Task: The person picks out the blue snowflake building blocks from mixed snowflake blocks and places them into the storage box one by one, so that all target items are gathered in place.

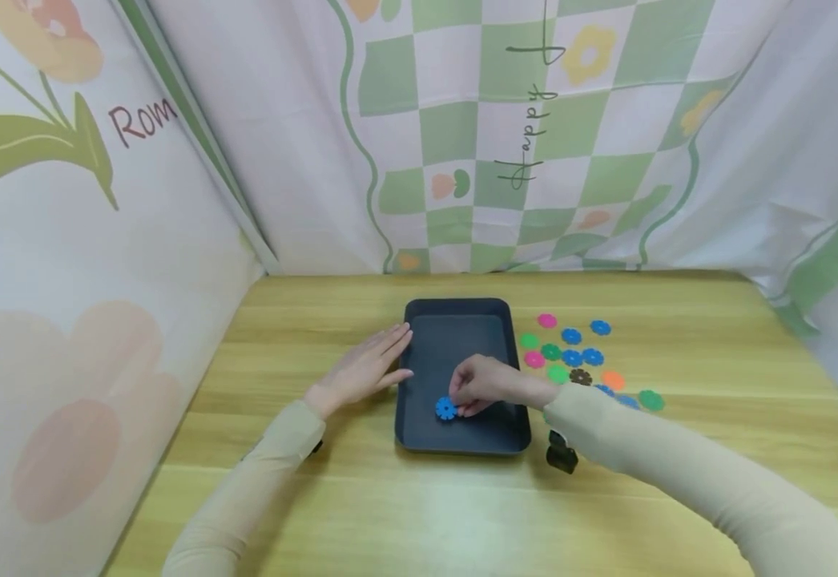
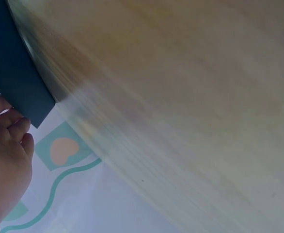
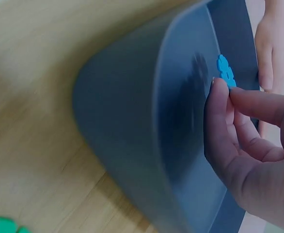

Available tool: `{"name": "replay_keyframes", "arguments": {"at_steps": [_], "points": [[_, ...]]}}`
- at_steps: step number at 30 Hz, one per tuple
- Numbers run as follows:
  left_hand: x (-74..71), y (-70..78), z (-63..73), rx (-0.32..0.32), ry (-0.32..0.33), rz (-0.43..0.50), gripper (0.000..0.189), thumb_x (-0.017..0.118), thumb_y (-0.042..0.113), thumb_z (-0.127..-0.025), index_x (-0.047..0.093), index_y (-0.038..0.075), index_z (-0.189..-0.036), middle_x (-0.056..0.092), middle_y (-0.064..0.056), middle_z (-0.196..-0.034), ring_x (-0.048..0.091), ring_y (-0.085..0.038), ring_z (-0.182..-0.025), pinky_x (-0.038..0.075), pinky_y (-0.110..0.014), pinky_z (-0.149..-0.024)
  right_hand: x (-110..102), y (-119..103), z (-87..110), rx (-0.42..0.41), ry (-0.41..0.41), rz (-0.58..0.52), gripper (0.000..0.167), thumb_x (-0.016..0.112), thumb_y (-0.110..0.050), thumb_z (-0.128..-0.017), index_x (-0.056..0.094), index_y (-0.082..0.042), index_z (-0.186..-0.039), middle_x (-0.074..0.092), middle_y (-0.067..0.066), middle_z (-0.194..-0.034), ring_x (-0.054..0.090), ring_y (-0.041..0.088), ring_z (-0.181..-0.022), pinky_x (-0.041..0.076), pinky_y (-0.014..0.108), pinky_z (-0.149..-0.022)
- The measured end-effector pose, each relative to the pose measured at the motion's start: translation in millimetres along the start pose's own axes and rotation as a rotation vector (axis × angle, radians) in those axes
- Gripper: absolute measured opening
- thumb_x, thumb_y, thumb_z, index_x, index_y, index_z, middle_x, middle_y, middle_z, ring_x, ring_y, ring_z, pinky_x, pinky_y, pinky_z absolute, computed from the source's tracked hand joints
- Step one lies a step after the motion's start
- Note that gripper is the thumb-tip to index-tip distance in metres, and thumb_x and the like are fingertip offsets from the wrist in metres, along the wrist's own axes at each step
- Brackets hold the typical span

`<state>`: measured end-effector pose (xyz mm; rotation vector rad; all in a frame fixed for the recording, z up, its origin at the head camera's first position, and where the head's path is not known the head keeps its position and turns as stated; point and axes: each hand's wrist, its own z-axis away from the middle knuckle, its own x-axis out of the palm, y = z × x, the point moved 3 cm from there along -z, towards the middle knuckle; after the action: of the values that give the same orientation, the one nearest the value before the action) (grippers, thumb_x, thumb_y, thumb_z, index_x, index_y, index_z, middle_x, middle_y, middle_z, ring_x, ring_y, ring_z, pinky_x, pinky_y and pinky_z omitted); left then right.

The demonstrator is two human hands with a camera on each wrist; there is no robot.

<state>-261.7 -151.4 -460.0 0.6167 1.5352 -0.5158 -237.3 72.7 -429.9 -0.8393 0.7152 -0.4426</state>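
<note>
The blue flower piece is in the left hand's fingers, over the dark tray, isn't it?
Not the left hand: the head view shows the right hand pinching the blue flower piece. It is indeed over the dark tray.

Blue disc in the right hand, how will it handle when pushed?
The blue disc is probably stiff: pinched at its edge by the right hand, it doesn't sag. It looks thin, so likely light. Being flat, it should slide rather than roll.
</note>
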Motion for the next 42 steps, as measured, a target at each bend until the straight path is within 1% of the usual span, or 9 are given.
{"name": "replay_keyframes", "arguments": {"at_steps": [4,12,16,23,30,35,42], "points": [[0.3,-0.3,-1.4,-0.003,0.002,0.001,0.071,0.041,0.050,-0.104,0.024,0.006,-0.158,0.022,-0.011,-0.166,0.025,-0.025,-0.154,0.026,-0.039,-0.126,5,-5,-3.1,0.038,0.034,0.008,0.007,0.065,-0.003,-0.092,0.068,0.002,-0.089,0.071,0.009,-0.075,0.068,0.009,-0.064,0.064,0.030,-0.071],[-5.8,2.9,-1.9,-0.006,0.005,0.046,0.071,0.044,0.048,-0.104,0.026,0.005,-0.157,0.023,-0.012,-0.165,0.025,-0.026,-0.153,0.025,-0.040,-0.126,12,-5,-6.6,0.067,0.042,-0.026,0.007,0.066,-0.004,-0.092,0.069,0.002,-0.090,0.072,0.010,-0.077,0.069,0.011,-0.065,0.064,0.031,-0.070],[-6.3,1.5,-1.8,-0.009,0.007,0.040,0.071,0.044,0.048,-0.104,0.024,0.005,-0.157,0.022,-0.012,-0.165,0.025,-0.026,-0.153,0.025,-0.041,-0.126,16,-5,-5.7,0.071,0.043,-0.016,0.008,0.066,-0.005,-0.092,0.069,0.002,-0.090,0.072,0.011,-0.079,0.070,0.012,-0.065,0.064,0.031,-0.070],[-5.5,-0.7,-1.7,0.001,0.022,0.019,0.070,0.045,0.046,-0.104,0.025,0.004,-0.157,0.023,-0.013,-0.165,0.026,-0.027,-0.153,0.026,-0.041,-0.126,18,-5,-4.3,0.084,0.050,-0.012,0.008,0.067,-0.005,-0.092,0.071,0.003,-0.090,0.073,0.011,-0.078,0.070,0.010,-0.063,0.064,0.031,-0.070],[-5.9,-1.1,-2.9,0.004,0.017,0.017,0.070,0.043,0.047,-0.104,0.026,0.004,-0.157,0.023,-0.014,-0.165,0.026,-0.026,-0.153,0.027,-0.043,-0.125,18,-6,-1.8,0.090,0.065,0.036,0.009,0.068,-0.005,-0.091,0.073,0.002,-0.090,0.073,0.010,-0.080,0.069,0.011,-0.065,0.064,0.030,-0.069],[-5.1,-0.5,-3.1,0.006,0.016,0.010,0.071,0.044,0.047,-0.104,0.026,0.003,-0.156,0.024,-0.014,-0.165,0.027,-0.027,-0.153,0.028,-0.043,-0.125,16,-7,2.4,0.079,0.063,0.052,0.008,0.068,-0.006,-0.090,0.073,0.001,-0.090,0.073,0.010,-0.082,0.070,0.013,-0.068,0.064,0.031,-0.070],[-0.3,2.9,-0.3,0.017,0.029,0.002,0.071,0.047,0.046,-0.103,0.028,0.002,-0.156,0.026,-0.015,-0.164,0.029,-0.027,-0.152,0.029,-0.043,-0.125,6,-5,14.6,0.022,0.061,0.033,0.008,0.069,-0.007,-0.090,0.071,0.001,-0.090,0.072,0.010,-0.081,0.070,0.014,-0.070,0.064,0.032,-0.071]]}}
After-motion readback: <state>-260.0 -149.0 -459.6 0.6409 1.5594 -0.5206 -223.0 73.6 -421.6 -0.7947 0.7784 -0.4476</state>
